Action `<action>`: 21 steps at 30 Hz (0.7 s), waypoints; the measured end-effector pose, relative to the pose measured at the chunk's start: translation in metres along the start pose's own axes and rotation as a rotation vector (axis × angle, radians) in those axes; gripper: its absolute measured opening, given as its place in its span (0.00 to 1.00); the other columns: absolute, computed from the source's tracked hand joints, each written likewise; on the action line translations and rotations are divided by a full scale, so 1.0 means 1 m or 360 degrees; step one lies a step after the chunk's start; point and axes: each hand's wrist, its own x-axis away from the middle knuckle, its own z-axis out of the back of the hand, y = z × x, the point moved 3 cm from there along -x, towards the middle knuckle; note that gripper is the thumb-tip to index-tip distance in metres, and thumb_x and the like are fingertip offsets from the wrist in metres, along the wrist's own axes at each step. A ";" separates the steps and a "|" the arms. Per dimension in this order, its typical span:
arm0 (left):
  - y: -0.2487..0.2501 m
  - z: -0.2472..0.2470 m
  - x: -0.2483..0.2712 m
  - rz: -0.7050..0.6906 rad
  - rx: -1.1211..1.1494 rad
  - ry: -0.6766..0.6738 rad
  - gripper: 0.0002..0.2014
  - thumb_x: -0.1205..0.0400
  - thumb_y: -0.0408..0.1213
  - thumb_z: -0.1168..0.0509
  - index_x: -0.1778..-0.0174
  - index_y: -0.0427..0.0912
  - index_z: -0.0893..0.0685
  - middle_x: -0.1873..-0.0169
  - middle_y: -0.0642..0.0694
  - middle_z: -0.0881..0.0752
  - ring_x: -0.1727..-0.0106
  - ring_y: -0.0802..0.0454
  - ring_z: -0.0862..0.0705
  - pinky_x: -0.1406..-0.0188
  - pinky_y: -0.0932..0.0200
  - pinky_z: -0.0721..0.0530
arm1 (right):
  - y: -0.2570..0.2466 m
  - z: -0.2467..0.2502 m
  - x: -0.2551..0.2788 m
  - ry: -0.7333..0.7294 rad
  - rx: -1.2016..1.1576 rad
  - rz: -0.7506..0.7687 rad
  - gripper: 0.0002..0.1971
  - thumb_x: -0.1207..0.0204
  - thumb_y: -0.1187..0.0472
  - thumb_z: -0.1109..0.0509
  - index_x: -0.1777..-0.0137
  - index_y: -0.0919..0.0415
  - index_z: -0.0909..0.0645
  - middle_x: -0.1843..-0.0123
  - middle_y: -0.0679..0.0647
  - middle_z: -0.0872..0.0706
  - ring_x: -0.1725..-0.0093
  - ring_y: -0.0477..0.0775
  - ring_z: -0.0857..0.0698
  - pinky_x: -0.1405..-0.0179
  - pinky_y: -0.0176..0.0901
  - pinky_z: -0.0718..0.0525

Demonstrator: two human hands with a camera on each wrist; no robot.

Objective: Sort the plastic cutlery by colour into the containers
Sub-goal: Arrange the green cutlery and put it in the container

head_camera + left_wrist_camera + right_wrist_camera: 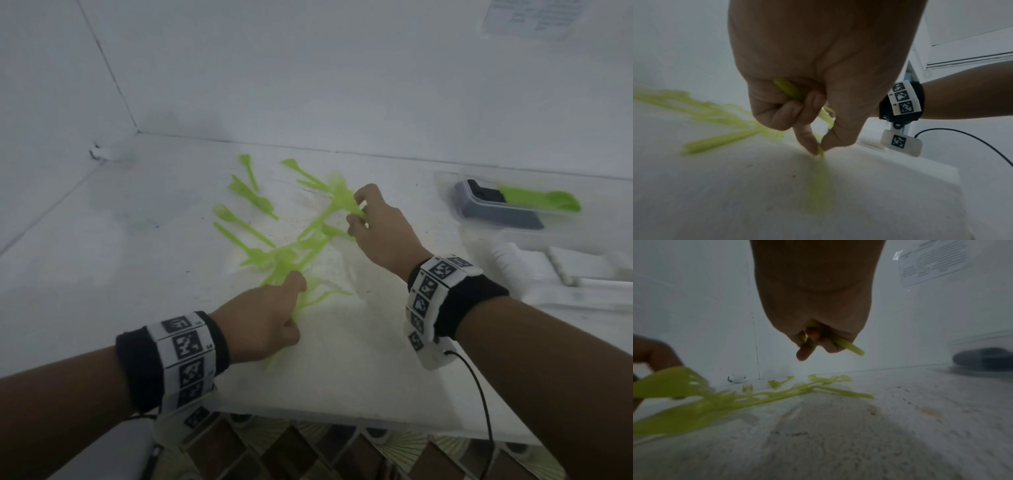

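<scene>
A: Hands?
B: Left hand (263, 322) grips green cutlery (291, 253) at the near end of the pile; right hand (376, 226) pinches more at the far right.
A: How does it handle?
B: Probably light, springy, slippery; best taken by the handles.
A: Around it?
B: Loose forks (239, 219) lie left on the table (102, 257). The grey container (496, 212), far right, holds green pieces. The tangle may snag.
</scene>
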 end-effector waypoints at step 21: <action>-0.065 0.027 0.010 0.0240 -0.0062 0.0325 0.15 0.15 0.56 0.34 0.47 0.48 0.24 0.64 0.58 0.25 0.64 0.60 0.25 0.65 0.60 0.32 | -0.012 -0.056 -0.017 -0.0757 0.0402 0.0356 0.09 0.18 0.47 0.28 0.49 0.51 0.15 0.56 0.43 0.18 0.57 0.49 0.20 0.52 0.46 0.22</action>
